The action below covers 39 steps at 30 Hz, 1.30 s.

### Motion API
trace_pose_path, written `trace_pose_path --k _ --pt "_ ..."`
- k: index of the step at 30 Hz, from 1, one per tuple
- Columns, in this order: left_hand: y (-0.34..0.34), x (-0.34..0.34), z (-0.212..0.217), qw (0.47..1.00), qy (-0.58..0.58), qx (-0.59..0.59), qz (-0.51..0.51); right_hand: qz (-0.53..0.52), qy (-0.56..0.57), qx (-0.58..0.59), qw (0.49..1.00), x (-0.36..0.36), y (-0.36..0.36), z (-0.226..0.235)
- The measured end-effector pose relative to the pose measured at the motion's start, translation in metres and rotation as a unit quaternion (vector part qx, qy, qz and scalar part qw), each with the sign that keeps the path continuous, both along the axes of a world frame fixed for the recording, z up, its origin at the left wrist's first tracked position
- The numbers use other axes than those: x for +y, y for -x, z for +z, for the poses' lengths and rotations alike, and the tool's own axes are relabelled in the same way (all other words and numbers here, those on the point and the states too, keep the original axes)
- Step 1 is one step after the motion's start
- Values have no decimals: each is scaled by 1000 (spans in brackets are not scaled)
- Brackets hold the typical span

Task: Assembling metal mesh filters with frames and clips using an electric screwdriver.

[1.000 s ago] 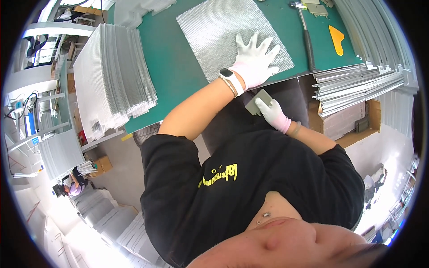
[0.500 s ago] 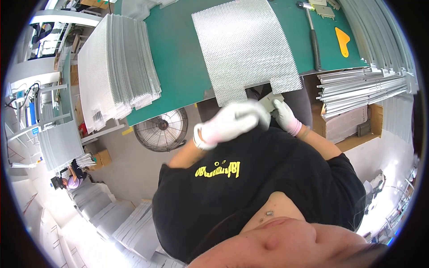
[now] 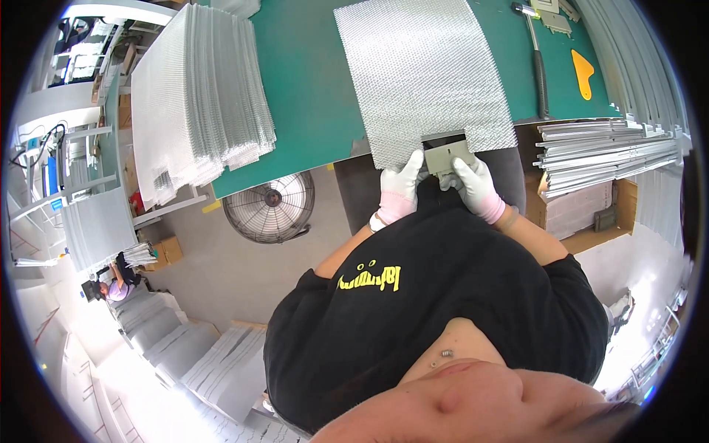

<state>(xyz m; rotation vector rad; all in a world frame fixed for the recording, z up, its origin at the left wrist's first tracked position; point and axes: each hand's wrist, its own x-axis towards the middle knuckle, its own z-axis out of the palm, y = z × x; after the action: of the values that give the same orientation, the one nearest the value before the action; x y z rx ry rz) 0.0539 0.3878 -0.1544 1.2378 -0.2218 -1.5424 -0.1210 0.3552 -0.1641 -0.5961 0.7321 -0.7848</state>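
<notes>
A silvery embossed metal mesh sheet (image 3: 425,74) lies on the green table (image 3: 310,81), its near edge overhanging. Below that edge, the white-gloved left hand (image 3: 399,190) and right hand (image 3: 475,186) pinch a small grey flat metal piece (image 3: 448,157) between curled fingers.

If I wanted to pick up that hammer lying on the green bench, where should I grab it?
Probably the long dark handle of the hammer, coming from above. It lies flat on the green bench with its metal head at the far end, beside the silver mesh sheet, so the handle end near the bench's front edge is the easiest part to wrap fingers round.
</notes>
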Motion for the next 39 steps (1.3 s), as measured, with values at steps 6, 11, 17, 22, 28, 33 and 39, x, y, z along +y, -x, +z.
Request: trace_pose_path --k 6,11,17,22,28,33,39 --pt "11 0 23 999 26 18 37 -22 44 94 994 -1 -2 9" --pt "8 1 -7 994 50 -20 -95 -82 101 172 976 -2 -10 14" --pt "-5 1 -11 981 12 -46 -187 -160 17 185 969 -14 1 28" --pt "14 3 -3 996 27 -22 -81 -132 -2 239 962 -14 0 37" --pt "7 4 -16 993 41 -10 -108 -168 -48 158 972 -12 0 24" --pt "14 4 11 978 54 197 -49 -141 -28 120 982 -5 16 -10" --pt "-60 -44 98 720 179 -120 -659 66 129 123 982 -4 8 -8"
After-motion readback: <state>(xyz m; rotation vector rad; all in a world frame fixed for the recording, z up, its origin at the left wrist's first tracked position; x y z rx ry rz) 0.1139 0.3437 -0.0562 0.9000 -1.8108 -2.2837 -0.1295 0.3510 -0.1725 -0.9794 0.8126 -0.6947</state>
